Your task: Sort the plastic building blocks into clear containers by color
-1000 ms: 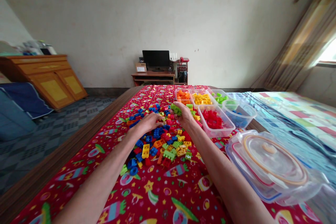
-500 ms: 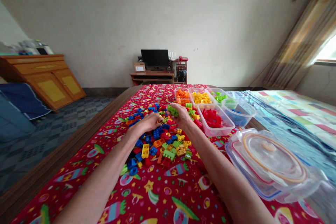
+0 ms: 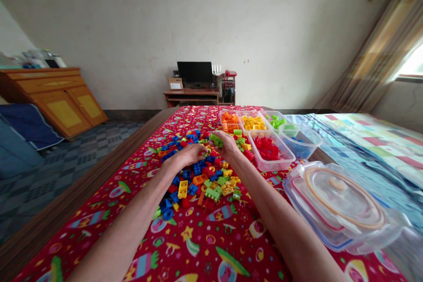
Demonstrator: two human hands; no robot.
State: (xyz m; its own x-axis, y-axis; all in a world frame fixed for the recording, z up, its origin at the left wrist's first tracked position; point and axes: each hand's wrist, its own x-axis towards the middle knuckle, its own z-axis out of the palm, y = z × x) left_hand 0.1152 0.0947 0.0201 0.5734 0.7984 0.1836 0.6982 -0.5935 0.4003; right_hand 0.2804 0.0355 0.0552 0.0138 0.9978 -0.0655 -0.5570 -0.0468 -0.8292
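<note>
My right hand (image 3: pixel 228 144) is closed around several light green building blocks (image 3: pixel 216 140), held above the far right part of a mixed heap. My left hand (image 3: pixel 192 154) reaches low over the middle of that heap, its fingertips together at a small green block (image 3: pixel 206 151); whether it grips the block firmly is hard to make out. Below and around both hands spread loose building blocks (image 3: pixel 200 179) in blue, red, yellow, orange and green, lying on a red patterned cloth (image 3: pixel 185 255).
Right of the heap stand clear containers sorted by colour: orange blocks (image 3: pixel 230 119), yellow blocks (image 3: pixel 253 122), green blocks (image 3: pixel 276 122), red blocks (image 3: pixel 267 149), and a round tub (image 3: pixel 306 143) with blue ones. Stacked clear lids (image 3: pixel 343 202) lie nearer on the right.
My left hand has shifted slightly to the right, its fingertips closing in on the green block. My right hand stays nearly in place with its green blocks.
</note>
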